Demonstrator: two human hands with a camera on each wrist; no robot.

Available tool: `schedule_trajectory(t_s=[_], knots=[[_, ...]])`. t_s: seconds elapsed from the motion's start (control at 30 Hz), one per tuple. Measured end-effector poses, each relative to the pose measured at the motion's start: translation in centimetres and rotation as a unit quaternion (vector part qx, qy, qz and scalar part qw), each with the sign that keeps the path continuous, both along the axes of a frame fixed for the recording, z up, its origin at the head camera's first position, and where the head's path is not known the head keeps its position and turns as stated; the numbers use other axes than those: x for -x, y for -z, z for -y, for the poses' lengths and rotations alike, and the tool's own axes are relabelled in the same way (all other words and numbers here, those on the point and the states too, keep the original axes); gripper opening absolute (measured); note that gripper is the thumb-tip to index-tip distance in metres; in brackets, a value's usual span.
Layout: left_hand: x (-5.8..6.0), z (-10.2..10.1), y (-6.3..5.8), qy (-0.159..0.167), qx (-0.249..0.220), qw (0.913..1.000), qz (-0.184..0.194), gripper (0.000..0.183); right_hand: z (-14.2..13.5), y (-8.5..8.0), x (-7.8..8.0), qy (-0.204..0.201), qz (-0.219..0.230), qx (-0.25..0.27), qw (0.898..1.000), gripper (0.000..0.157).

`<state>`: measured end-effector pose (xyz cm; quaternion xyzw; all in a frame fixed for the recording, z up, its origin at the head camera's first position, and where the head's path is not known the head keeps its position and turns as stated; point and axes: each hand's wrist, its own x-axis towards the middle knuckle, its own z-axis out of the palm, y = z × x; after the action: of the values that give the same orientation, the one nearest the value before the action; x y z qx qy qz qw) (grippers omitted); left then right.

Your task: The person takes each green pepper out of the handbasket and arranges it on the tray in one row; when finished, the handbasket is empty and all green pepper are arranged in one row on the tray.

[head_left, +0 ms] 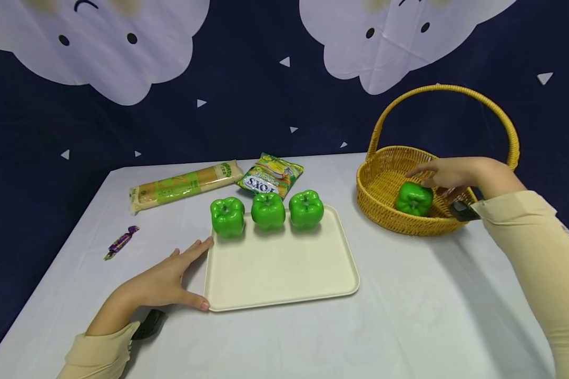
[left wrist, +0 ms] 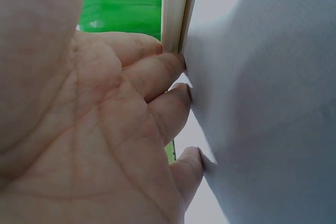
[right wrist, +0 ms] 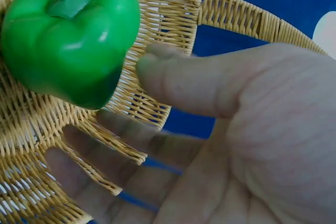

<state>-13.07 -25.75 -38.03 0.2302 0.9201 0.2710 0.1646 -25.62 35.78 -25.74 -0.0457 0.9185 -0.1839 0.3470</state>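
Observation:
A green bell pepper [head_left: 413,199] lies in the wicker basket [head_left: 393,223] at the right. Beside it, over the basket, is my right hand [head_left: 452,173]; in the right wrist view its fingers are spread and a gap shows between the thumb and the pepper [right wrist: 73,40]. Three more green bell peppers [head_left: 268,211] stand in a row along the far edge of the cream tray [head_left: 284,273]. My left hand [head_left: 163,281] touches the tray's left side with thumb and fingertips, fingers extended. The left wrist view shows those fingertips against the tray rim [left wrist: 176,14] and the tabletop.
Behind the tray lie a long pack of noodles [head_left: 185,185] and a green and yellow snack bag [head_left: 270,176]. A purple wrapped candy [head_left: 121,243] rests at the left. The basket's tall handle [head_left: 443,88] arches above it. A dark blue cloth [head_left: 246,121] hangs behind the table.

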Motion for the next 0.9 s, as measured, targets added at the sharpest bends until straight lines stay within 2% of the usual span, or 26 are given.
schedule_trajectory(t_s=[0.23, 0.3, 0.63, 0.9], knots=[[0.0, 0.1, -0.2, 0.002, 0.001, 1.0, -0.003, 0.139, 0.5, 0.3, -0.5, -0.038, -0.044, -0.004, 0.998, 0.089], [-0.1, 0.1, -0.2, 0.002, 0.001, 1.0, -0.003, 0.139, 0.5, 0.5, -0.7, -0.041, -0.048, -0.008, 0.998, 0.093], [0.0, 0.0, -0.1, 0.004, -0.005, 1.0, -0.003, 0.139, 0.5, 1.7, -0.7, -0.064, -0.072, -0.014, 0.995, 0.093], [-0.1, 0.1, -0.1, 0.002, -0.004, 1.0, -0.002, 0.139, 0.6, 1.9, -0.5, -0.053, -0.083, -0.026, 0.995, 0.095]])
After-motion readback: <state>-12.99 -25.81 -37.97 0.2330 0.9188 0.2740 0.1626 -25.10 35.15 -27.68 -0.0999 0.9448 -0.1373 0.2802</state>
